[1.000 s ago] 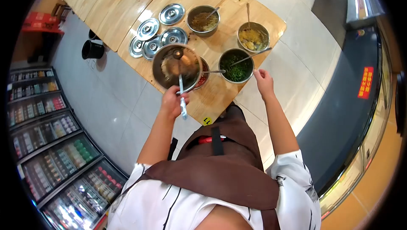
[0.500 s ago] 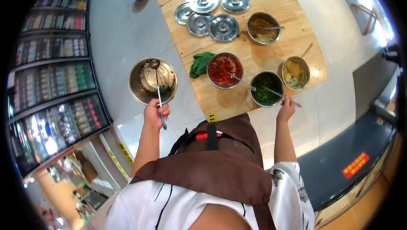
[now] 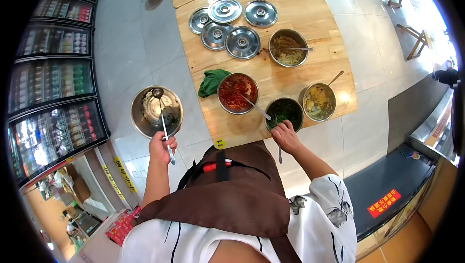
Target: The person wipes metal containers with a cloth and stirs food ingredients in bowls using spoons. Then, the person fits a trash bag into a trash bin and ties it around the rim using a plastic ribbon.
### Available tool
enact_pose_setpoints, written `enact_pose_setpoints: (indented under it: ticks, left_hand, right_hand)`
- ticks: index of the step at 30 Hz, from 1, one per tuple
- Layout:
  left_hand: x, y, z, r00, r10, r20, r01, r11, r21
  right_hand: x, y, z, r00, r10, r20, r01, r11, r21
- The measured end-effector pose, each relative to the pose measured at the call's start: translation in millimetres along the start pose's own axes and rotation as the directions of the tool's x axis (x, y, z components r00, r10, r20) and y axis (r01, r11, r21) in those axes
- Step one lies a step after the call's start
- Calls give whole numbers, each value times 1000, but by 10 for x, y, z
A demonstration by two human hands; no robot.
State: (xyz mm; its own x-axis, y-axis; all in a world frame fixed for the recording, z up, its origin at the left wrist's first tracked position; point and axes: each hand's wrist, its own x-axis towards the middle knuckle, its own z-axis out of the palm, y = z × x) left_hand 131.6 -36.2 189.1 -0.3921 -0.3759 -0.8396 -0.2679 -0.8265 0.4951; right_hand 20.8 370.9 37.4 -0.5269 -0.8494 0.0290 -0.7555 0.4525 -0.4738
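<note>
Head view: the left hand (image 3: 162, 147) has its fingers curled tight around a metal bowl (image 3: 140, 120) and a ladle (image 3: 163, 126), left of the worktop (image 3: 227, 130). The right hand (image 3: 286, 137) pinches a spoon (image 3: 280, 154), fingers nearly together, at the bowl of greens (image 3: 289, 105) near the worktop's near edge.

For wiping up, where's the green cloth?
In the head view, the green cloth lies at the table's left edge, beside the red-filled bowl.

Restaurant-like interior, stocked glass-fronted cabinets (image 3: 52, 81), wooden table (image 3: 237, 130) with number 11 tag (image 3: 220, 144), counter (image 3: 361, 180) bearing red notice (image 3: 383, 204)
</note>
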Motion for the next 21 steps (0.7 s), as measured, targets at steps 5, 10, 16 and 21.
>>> enact_pose_setpoints:
  ticks: [5, 10, 16, 21]
  left_hand:
    - [-65, 19, -167, 1000, 8, -27, -9, 999, -38]
    - [-159, 18, -349, 995, -8, -99, 2, 998, -67]
    - [-144, 33, -829, 999, -26, -46, 18, 987, -161]
    - [-180, 114, -1538, 1000, -19, -21, 12, 960, -281]
  right_hand:
    - [81, -77, 13, 990, 117, -78, -129, 975, -183]
    - [39, -204, 210, 948, 300, -109, -317, 925, -209]
    - [94, -280, 107, 959, 240, -153, -267, 944, -193]
    - [34, -717, 36, 955, 288, -72, -297, 926, -232]
